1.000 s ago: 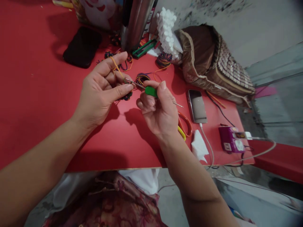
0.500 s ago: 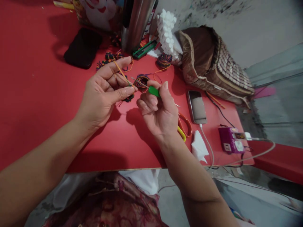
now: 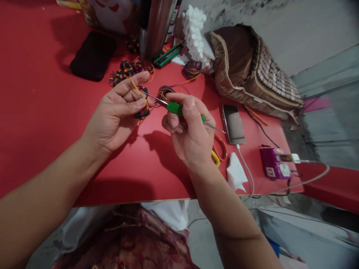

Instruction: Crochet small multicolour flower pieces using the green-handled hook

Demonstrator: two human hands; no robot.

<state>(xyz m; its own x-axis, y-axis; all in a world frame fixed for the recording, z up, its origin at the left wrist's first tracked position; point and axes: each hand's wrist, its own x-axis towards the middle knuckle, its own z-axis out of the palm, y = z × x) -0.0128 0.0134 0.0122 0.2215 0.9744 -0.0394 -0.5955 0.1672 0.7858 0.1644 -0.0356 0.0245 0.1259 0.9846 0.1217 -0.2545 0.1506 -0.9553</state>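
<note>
My left hand [image 3: 114,108] pinches a small piece of multicoloured crochet work [image 3: 142,113] between thumb and fingers. Orange yarn [image 3: 135,86] runs over its raised index finger. My right hand [image 3: 190,127] is closed round the green handle of a crochet hook [image 3: 174,108], whose metal shaft points left. The hook's tip meets the crochet work at my left fingertips; whether it passes through a stitch I cannot tell. Just behind the hands lies a loose coil of dark and orange yarn [image 3: 165,93], with a wound yarn bundle [image 3: 192,68] farther back.
On the red table [image 3: 42,130] are a black pouch-like object [image 3: 94,56], finished-looking crochet pieces [image 3: 120,74], a metal flask [image 3: 157,30] and a green cutter [image 3: 168,56]. To the right are a brown bag [image 3: 252,67], a phone [image 3: 233,125], scissors [image 3: 221,147], tissue [image 3: 236,172] and a purple adapter [image 3: 275,162].
My right hand has turned, and the hook's tip has moved left from beside the crochet work to meet it. More of the hook's rear shaft shows. The view has shifted slightly.
</note>
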